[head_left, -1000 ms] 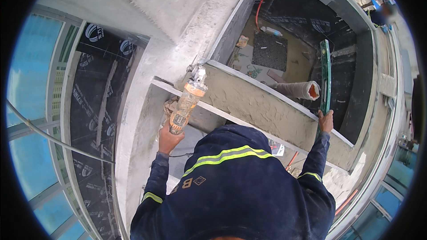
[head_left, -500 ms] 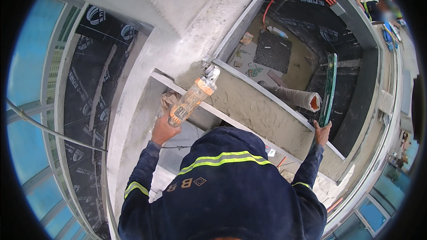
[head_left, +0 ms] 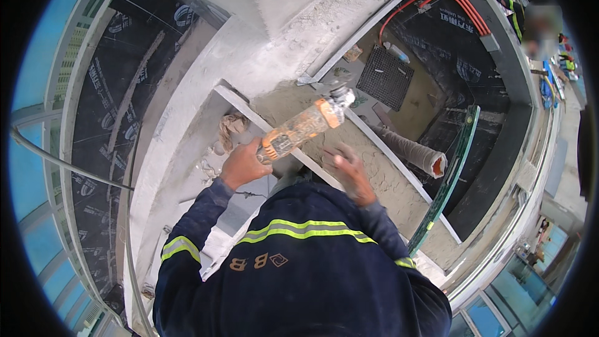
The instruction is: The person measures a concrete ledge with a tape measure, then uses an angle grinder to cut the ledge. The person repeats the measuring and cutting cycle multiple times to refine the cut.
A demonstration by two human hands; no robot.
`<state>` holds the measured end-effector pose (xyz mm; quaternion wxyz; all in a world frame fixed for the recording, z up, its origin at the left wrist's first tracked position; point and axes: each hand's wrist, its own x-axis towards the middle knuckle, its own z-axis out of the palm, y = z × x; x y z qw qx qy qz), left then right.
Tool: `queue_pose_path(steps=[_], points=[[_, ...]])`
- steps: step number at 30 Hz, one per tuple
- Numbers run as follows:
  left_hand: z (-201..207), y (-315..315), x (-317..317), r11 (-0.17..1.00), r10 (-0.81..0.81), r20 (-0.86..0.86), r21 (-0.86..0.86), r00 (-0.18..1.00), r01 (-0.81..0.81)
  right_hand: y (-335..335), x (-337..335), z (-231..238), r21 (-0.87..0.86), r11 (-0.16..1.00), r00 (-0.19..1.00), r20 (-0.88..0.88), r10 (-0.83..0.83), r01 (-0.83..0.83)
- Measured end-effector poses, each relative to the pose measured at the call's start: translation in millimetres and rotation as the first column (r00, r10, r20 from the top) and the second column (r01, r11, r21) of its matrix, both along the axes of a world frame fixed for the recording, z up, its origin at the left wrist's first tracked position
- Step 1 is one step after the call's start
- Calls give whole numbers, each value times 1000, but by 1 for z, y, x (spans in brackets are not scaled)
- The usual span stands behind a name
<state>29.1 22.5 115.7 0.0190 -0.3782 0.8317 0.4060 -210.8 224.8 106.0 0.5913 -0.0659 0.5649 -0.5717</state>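
My left hand (head_left: pixel 242 165) is closed around the rear of a dusty orange angle grinder (head_left: pixel 299 130). The grinder's metal head points up and right, over the rough mortar strip (head_left: pixel 393 178). Beside it my right hand (head_left: pixel 351 175) hovers near that strip, fingers apart and slightly blurred, with nothing seen in them. A long green spirit level (head_left: pixel 444 181) lies slanted across the right end of the strip, touched by neither hand; its near end is hidden by my right arm.
Beyond the strip is a black-lined pit with a wrapped pipe (head_left: pixel 412 150), a black grid mat (head_left: pixel 385 78), a plastic bottle (head_left: pixel 396 52) and red conduits (head_left: pixel 458 1). Crumpled paper (head_left: pixel 231 130) lies left of the grinder. A cable (head_left: pixel 68 165) crosses at left. Another person (head_left: pixel 516 17) is at far right.
My right hand has let go of the spirit level and moved left towards the grinder. The level now slants nearer to me. My left hand has carried the grinder to the right.
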Motion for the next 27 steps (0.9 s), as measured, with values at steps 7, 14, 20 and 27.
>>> queue_pose_path(steps=[7,14,20,27], points=[[9,-3,-31,993,-88,192,91,977,72,-100,40,-25,-13,879,717,584,-380,477],[7,-7,-27,965,-156,209,-174,965,194,-118,42,-32,27,852,658,622,-424,523],[-10,-27,-28,940,-155,252,-259,955,221,-133,45,-30,6,851,683,593,-426,526],[3,-45,-35,941,-203,277,-208,939,265,-140,42,-35,44,852,652,624,-432,522]])
